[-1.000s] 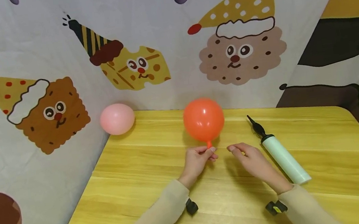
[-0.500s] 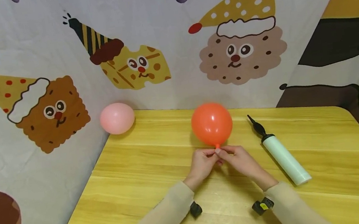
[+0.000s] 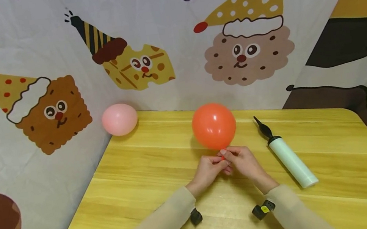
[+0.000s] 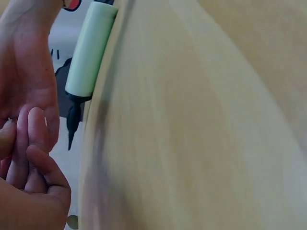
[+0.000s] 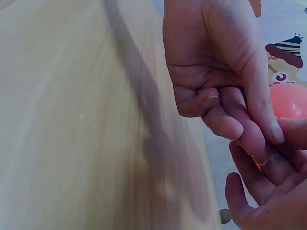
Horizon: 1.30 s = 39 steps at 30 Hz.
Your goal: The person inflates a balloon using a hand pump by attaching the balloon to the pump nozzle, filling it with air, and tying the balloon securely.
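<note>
An inflated orange-red balloon (image 3: pixel 214 126) is held neck-down over the middle of the table. My left hand (image 3: pixel 209 170) pinches the end of its neck between thumb and fingers. Just above, my right hand (image 3: pixel 244 160) pinches the neck close under the round body, its fingertips right beside the left ones. In the right wrist view, the balloon (image 5: pixel 290 100) shows behind the right hand (image 5: pixel 218 67), and the left hand (image 5: pixel 273 191) meets it from below. The fingers cover most of the neck.
A pale green hand pump (image 3: pixel 292 162) with a black nozzle lies on the wooden table (image 3: pixel 138 196), right of the hands. A pink balloon (image 3: pixel 120 119) rests at the back left corner. A cartoon-printed cloth (image 3: pixel 186 83) hangs behind the table.
My right hand has come in from the right and taken hold of the balloon's neck beside the left hand. The balloon has shifted slightly right; the pump and pink balloon stay put.
</note>
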Each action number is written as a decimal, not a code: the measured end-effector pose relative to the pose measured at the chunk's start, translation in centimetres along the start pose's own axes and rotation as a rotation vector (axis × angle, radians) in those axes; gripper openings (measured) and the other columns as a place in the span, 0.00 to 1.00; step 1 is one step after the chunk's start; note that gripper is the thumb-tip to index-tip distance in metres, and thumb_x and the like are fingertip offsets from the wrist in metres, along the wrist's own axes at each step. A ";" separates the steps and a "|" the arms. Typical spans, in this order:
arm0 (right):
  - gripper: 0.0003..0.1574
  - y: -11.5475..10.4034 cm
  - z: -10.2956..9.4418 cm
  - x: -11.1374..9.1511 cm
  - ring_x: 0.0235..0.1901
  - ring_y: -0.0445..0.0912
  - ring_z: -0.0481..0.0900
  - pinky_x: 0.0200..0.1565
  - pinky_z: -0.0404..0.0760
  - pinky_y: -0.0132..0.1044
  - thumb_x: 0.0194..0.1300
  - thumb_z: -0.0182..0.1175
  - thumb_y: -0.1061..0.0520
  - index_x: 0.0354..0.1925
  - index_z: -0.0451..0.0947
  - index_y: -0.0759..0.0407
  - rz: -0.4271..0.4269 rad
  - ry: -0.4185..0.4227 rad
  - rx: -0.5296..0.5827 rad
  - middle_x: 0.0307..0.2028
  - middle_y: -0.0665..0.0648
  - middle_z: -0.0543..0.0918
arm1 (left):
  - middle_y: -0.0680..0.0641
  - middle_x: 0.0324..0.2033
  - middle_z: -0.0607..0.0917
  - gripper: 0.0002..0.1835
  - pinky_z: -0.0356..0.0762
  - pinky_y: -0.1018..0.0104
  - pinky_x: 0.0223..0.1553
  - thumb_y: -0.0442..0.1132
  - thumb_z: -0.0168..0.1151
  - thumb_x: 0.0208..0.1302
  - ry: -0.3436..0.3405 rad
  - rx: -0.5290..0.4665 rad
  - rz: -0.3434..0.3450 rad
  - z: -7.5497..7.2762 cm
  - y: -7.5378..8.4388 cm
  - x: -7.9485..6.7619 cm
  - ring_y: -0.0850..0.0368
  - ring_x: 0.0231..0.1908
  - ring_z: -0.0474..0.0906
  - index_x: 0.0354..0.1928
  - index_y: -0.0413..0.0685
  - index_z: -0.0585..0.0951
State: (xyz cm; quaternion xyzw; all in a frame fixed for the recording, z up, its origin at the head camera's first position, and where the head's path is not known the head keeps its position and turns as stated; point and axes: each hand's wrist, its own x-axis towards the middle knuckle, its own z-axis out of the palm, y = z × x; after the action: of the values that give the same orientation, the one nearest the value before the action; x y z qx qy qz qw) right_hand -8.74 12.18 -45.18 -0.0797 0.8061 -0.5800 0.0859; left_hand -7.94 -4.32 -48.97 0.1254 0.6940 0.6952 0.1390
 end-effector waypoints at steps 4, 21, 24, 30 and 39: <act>0.17 -0.4 -1.1 0.5 0.46 0.50 0.82 0.52 0.79 0.48 0.80 0.56 0.53 0.46 0.88 0.62 -0.076 -0.020 -0.093 0.44 0.58 0.89 | 0.38 0.37 0.91 0.13 0.85 0.66 0.36 0.35 0.62 0.75 -0.124 0.151 -0.015 -1.4 1.0 -0.9 0.44 0.39 0.89 0.49 0.29 0.87; 0.13 -2.5 -0.5 0.1 0.18 0.37 0.69 0.25 0.70 0.34 0.77 0.58 0.61 0.31 0.80 0.56 -0.254 -0.145 -0.654 0.17 0.43 0.73 | 0.51 0.76 0.68 0.31 0.55 0.32 0.70 0.48 0.71 0.67 0.027 1.747 0.875 -4.1 5.1 0.3 0.45 0.79 0.51 0.70 0.53 0.77; 0.14 -2.8 -0.3 0.1 0.17 0.38 0.68 0.25 0.70 0.34 0.76 0.60 0.60 0.30 0.78 0.53 -0.255 -0.144 -0.678 0.16 0.43 0.72 | 0.52 0.73 0.71 0.27 0.53 0.28 0.70 0.49 0.71 0.67 0.005 1.786 0.831 -4.0 5.3 0.4 0.46 0.79 0.53 0.68 0.55 0.79; 0.18 -2.7 -0.2 -0.1 0.17 0.37 0.68 0.25 0.69 0.34 0.77 0.60 0.57 0.26 0.76 0.52 -0.265 -0.128 -0.679 0.16 0.42 0.71 | 0.52 0.65 0.80 0.15 0.52 0.27 0.70 0.47 0.70 0.69 0.011 1.790 0.788 -4.2 5.4 0.7 0.46 0.74 0.63 0.56 0.59 0.86; 0.11 -3.1 -1.6 -2.3 0.16 0.37 0.65 0.20 0.66 0.31 0.78 0.58 0.59 0.35 0.82 0.54 -0.198 -0.150 -0.575 0.17 0.42 0.73 | 0.52 0.62 0.81 0.16 0.41 0.24 0.72 0.38 0.72 0.66 0.089 1.755 0.681 -6.7 4.4 1.2 0.46 0.71 0.66 0.55 0.59 0.86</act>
State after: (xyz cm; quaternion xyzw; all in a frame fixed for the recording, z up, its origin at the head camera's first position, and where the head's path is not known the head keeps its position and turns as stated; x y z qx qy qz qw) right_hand -6.81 13.15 -41.66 -0.2216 0.9168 -0.3263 0.0623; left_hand -11.59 -10.11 -44.59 0.3548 0.9004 -0.0687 -0.2424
